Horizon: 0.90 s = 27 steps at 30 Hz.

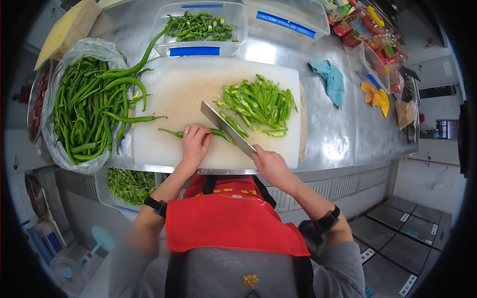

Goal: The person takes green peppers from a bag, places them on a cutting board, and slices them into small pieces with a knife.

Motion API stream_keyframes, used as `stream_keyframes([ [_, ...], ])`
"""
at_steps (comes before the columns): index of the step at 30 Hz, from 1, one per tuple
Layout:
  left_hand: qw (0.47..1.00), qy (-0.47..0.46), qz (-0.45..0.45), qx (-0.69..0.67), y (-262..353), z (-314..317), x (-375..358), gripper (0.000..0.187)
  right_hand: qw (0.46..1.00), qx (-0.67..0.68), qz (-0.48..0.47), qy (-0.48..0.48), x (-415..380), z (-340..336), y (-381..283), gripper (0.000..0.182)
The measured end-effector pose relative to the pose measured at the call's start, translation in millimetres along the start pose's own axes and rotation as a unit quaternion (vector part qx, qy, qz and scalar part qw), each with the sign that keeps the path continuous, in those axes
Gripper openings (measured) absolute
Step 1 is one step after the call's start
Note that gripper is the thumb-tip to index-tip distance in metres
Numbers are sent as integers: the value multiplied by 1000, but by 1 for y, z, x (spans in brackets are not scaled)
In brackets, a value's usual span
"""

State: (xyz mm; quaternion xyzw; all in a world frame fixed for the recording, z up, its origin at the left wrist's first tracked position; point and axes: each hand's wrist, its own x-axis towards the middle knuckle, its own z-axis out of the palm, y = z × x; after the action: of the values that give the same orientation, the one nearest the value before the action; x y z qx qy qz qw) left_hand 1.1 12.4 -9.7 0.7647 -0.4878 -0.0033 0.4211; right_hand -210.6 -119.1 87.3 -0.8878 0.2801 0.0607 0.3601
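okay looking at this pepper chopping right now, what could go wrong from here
The broad steel cleaver in the right hand slants close to the left hand pinning a long green pepper; a slip could nick the fingers. Whole peppers spilling from the clear plastic bag onto the white cutting board may crowd the cutting.

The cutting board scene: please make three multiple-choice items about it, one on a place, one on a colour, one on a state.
1. Where does the pile of cut peppers lie?
A. on the right part of the cutting board
B. on the floor
C. inside the plastic bag

2. What colour is the cloth on the steel counter?
A. red
B. blue
C. black

3. What does the right hand do?
A. rests empty
B. grips the cleaver
C. holds a cup

Answers: 1 A, the pile sits right of the blade; 2 B, the crumpled cloth is blue; 3 B, the right hand closes on the handle while the left hand presses a whole pepper.
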Motion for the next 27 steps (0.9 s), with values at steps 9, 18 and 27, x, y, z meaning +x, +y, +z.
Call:
stream_keyframes([
  [9,1000,3,8,-11,-1,0,-7,18,1000,12,15,-13,-6,-8,-9,20],
  [18,997,-10,-4,78,-4,-30,-3,20,999,30,-13,26,8,11,0,21],
  [27,999,7,9,35,-7,-17,3,15,999,-26,-32,3,-12,-22,-15,23],
])
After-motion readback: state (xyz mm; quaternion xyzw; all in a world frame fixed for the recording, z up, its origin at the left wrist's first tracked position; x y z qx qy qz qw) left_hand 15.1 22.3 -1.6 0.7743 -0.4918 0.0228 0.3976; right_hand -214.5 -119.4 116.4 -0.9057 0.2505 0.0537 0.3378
